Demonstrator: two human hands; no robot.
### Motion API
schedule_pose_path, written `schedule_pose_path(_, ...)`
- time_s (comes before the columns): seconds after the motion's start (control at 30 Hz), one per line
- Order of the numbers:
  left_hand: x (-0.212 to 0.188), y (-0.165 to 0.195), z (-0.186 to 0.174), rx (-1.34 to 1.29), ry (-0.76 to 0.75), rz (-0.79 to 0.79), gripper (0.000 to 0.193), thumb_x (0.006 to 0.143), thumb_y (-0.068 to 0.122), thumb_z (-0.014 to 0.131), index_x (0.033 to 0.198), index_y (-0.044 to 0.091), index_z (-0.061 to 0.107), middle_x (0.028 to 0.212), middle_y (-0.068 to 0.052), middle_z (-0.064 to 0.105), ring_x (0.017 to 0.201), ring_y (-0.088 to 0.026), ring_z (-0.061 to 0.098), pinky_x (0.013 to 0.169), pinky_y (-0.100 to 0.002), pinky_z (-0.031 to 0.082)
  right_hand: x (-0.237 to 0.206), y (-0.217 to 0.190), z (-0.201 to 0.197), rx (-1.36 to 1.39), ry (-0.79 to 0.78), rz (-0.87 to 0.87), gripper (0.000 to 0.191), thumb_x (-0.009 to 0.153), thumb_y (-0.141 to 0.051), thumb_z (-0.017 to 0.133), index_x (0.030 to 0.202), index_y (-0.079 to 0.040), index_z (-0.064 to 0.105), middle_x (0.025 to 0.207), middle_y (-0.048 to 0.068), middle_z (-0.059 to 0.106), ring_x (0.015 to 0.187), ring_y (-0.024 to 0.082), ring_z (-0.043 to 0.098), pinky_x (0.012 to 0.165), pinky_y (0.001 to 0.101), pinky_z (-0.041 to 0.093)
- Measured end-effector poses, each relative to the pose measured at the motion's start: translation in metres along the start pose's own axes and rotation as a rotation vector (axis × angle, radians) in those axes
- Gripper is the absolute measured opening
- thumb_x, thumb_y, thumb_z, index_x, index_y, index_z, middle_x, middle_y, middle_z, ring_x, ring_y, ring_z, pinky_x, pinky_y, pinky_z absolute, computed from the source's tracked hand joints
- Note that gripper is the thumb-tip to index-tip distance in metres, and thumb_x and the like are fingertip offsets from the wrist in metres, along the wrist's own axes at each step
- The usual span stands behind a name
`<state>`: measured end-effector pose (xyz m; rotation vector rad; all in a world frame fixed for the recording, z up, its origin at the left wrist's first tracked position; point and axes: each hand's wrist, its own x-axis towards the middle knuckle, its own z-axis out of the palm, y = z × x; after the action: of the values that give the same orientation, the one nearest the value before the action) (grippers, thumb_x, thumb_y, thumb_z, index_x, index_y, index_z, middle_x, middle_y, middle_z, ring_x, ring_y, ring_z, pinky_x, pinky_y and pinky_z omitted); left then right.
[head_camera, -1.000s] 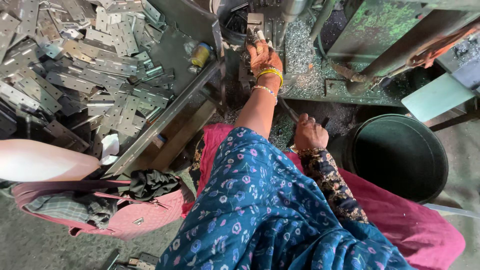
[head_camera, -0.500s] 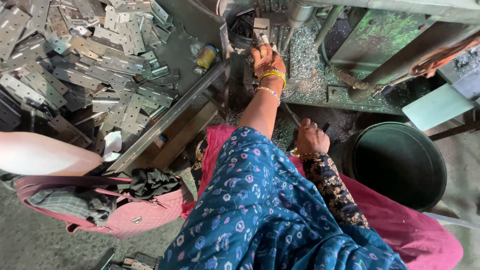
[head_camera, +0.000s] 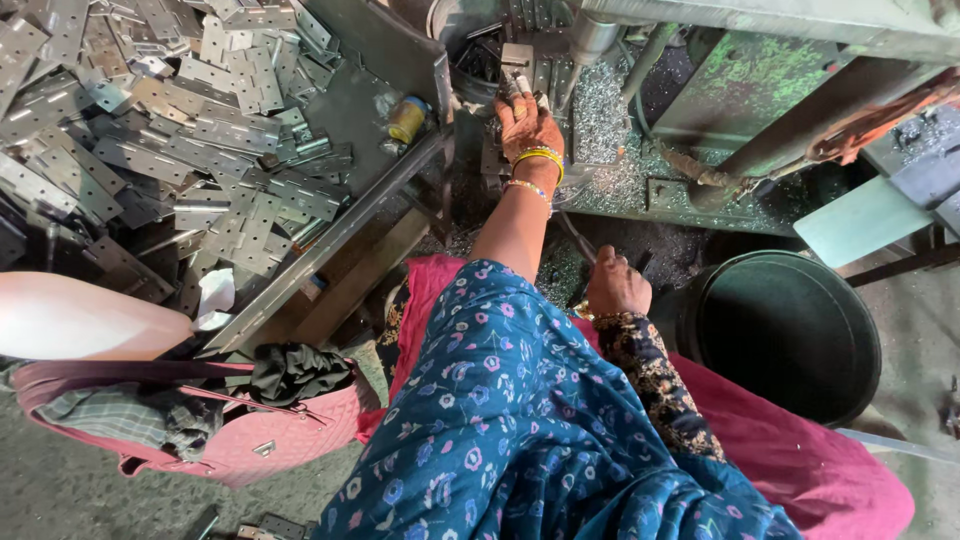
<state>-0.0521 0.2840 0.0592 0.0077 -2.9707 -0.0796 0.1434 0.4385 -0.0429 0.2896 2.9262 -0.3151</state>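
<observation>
Workshop floor, seen from above, with a metal press (head_camera: 600, 60) at top centre and swarf (head_camera: 610, 150) scattered over its bed. At the press's tooling sits a small flat metal plate (head_camera: 517, 62), upright between the machine's parts; the left hand (head_camera: 528, 125), wearing yellow and beaded bangles, reaches up to it with fingers curled against its lower edge, apparently pinching or steadying it, though the exact grip is partly hidden. The right hand (head_camera: 615, 285) is lower, near the knee, closed around a thin dark lever or rod (head_camera: 580, 240) that runs up toward the machine. Judged from this arrangement, the step in hand is seating one plate in the die while the other hand waits on the control; the next move would call for the plate to lie square in its seat and the fingers to be drawn clear before the lever is worked. Outward from the press: to the left, a sloping metal tray (head_camera: 330, 240) piled with many similar punched plates (head_camera: 170, 150), and a small yellow cylinder (head_camera: 408, 118) on its rim; to the right, a dark round bucket (head_camera: 790, 335); at lower left, a pink bag (head_camera: 230, 440) with dark cloth (head_camera: 295, 370) on it.
</observation>
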Motion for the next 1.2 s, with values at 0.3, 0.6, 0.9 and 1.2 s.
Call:
schedule_pose_path(0.3,-0.001,-0.001,-0.002,-0.001,0.026,0.0,0.044,0.097,0.027,0.045,0.132,0.009,0.065,0.157,-0.012,0.042,0.147,-0.033,0.029,0.119,-0.057,0.014,-0.006,-0.001,0.015,-0.011,0.143,-0.068,0.017,0.101,-0.023,0.05,0.111,-0.009,0.052,0.098,0.022,0.071,0.089,0.044,0.072,0.073,0.0575,0.055)
schedule_pose_path(0.6,0.003,-0.005,-0.003,-0.084,0.116,0.0,0.041,0.099,0.026,0.045,0.13,0.011,0.068,0.157,-0.012,0.045,0.146,-0.032,0.031,0.121,-0.058,0.015,-0.013,0.004,0.051,0.078,0.067,0.016,0.021,0.101,-0.022,0.049,0.12,-0.012,0.048,0.098,0.021,0.072,0.088,0.042,0.072,0.07,0.0572,0.056)
schedule_pose_path(0.9,-0.05,-0.063,0.008,-0.218,0.304,0.051,0.046,0.086,0.022,0.057,0.131,0.02,0.065,0.144,-0.007,0.055,0.138,-0.028,0.044,0.116,-0.056,0.027,-0.001,0.015,0.034,0.005,-0.065,0.015,0.041,0.089,-0.026,0.06,0.126,-0.014,0.045,0.107,0.025,0.069,0.093,0.045,0.071,0.074,0.0576,0.056)
schedule_pose_path(1.2,-0.097,-0.303,-0.012,0.185,0.226,-0.372,0.084,0.08,0.061,0.068,0.143,0.007,0.052,0.145,-0.024,0.051,0.138,-0.045,0.042,0.11,-0.067,0.028,-0.012,-0.009,-0.039,-0.205,0.082,-0.027,0.034,0.1,-0.037,0.06,0.122,-0.01,0.057,0.113,0.019,0.072,0.102,0.041,0.072,0.081,0.0533,0.057)
